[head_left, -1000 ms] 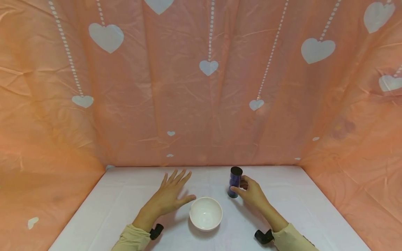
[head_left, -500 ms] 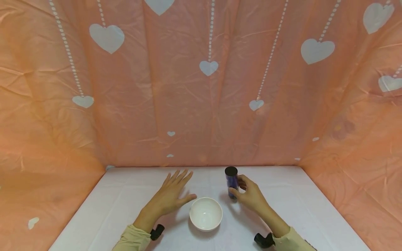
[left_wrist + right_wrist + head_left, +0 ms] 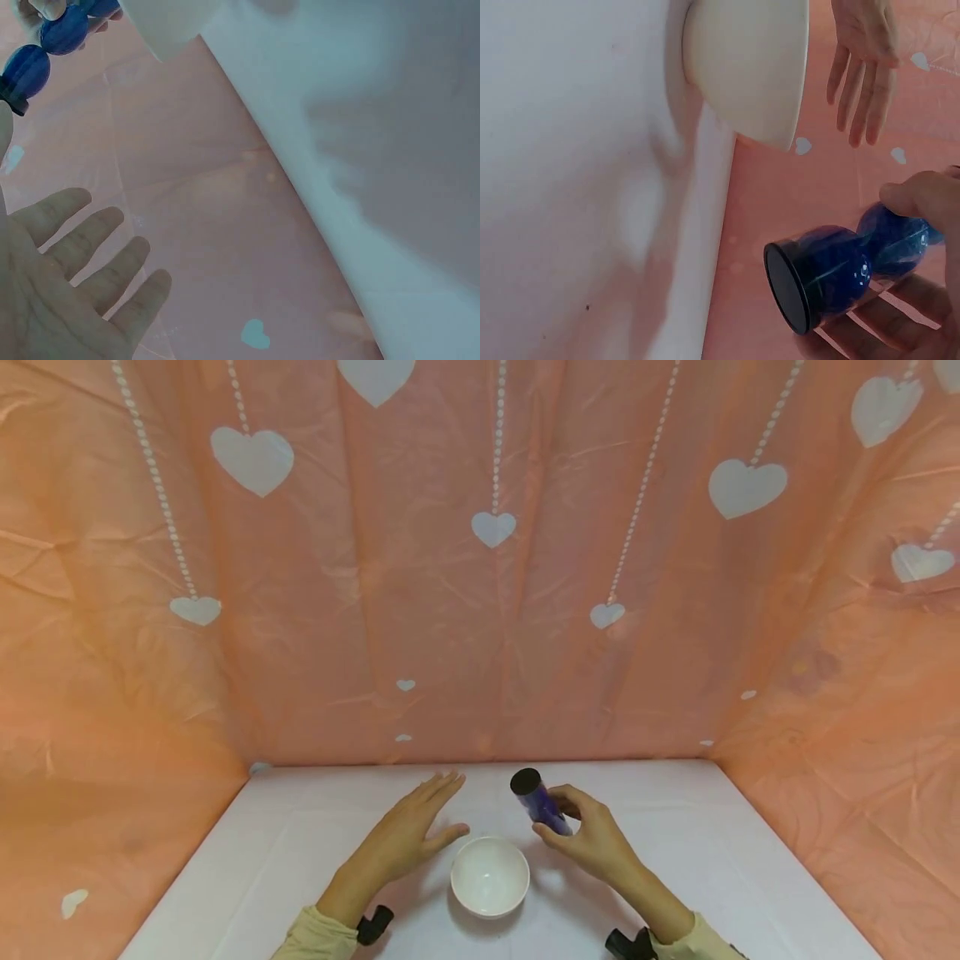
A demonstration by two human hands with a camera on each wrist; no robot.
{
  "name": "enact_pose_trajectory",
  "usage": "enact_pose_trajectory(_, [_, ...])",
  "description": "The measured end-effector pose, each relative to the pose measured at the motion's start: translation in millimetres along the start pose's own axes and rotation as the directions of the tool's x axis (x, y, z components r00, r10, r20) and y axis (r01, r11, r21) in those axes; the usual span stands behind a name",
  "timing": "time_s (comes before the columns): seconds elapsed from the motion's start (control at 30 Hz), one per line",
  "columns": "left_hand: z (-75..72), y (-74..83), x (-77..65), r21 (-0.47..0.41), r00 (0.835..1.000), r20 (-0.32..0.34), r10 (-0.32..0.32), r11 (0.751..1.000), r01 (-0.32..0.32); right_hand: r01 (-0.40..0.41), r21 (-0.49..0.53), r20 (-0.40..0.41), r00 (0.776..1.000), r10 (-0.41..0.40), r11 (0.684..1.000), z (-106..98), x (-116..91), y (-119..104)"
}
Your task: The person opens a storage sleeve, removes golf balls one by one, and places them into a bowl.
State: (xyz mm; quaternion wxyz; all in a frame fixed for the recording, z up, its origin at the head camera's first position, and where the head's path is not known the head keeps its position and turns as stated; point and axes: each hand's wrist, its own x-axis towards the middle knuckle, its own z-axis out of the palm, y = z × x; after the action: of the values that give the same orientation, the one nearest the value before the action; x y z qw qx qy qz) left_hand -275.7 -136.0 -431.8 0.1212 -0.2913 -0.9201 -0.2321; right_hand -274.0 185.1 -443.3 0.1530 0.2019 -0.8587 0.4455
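Note:
My right hand [image 3: 592,839] grips a clear tube [image 3: 546,810] with black end caps and blue balls inside, thumb on one side and fingers on the other. The tube leans, its top towards the left. In the right wrist view the tube [image 3: 832,270] is off the table, one black cap facing the camera. A white bowl [image 3: 490,877] stands upright on the table between the hands; its inside looks bare. My left hand [image 3: 405,831] hovers left of the bowl, fingers stretched out and holding nothing, as the left wrist view of that hand [image 3: 82,285] also shows.
A white-covered table [image 3: 262,860] lies beneath the hands. Orange sheeting [image 3: 450,635] with white hearts walls in the back and both sides. Each wrist wears a small black camera, such as the left wrist's camera [image 3: 375,924].
The right hand has lifted the tube and tipped its top leftwards, towards the bowl. The left hand's fingers have drawn closer together. The head view has shifted slightly.

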Motion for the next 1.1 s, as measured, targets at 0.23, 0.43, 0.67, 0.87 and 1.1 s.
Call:
enact_pose_trajectory(0.23, [-2.5,3.8,-1.9,-0.022,0.997,-0.07,0.037,0.999,-0.039,0.101,-0.043,-0.003,0.995,-0.101,0.994,-1,-2,-3])
enact_pose_trajectory(0.43, [-5.2,10.1,-0.9,-0.036,0.994,-0.087,0.071,0.997,-0.074,0.24,-0.087,-0.001,0.971,-0.241,0.967,-2,-4,-4])
enact_pose_trajectory(0.67, [-7.8,18.7,0.0,-0.075,0.989,-0.114,0.096,0.992,-0.105,0.296,-0.096,0.012,0.955,-0.297,0.95,-1,-5,-8])
enact_pose_trajectory(0.87, [-6.4,23.4,-0.7,-0.117,0.984,-0.12,0.133,0.982,-0.147,0.304,-0.116,0.032,0.953,-0.303,0.946,1,-8,-13])
enact_pose_trajectory(1.1, [-3.9,27.5,2.0,-0.121,0.966,-0.162,0.2,0.968,-0.22,0.32,-0.149,0.05,0.947,-0.316,0.936,1,-9,-17])
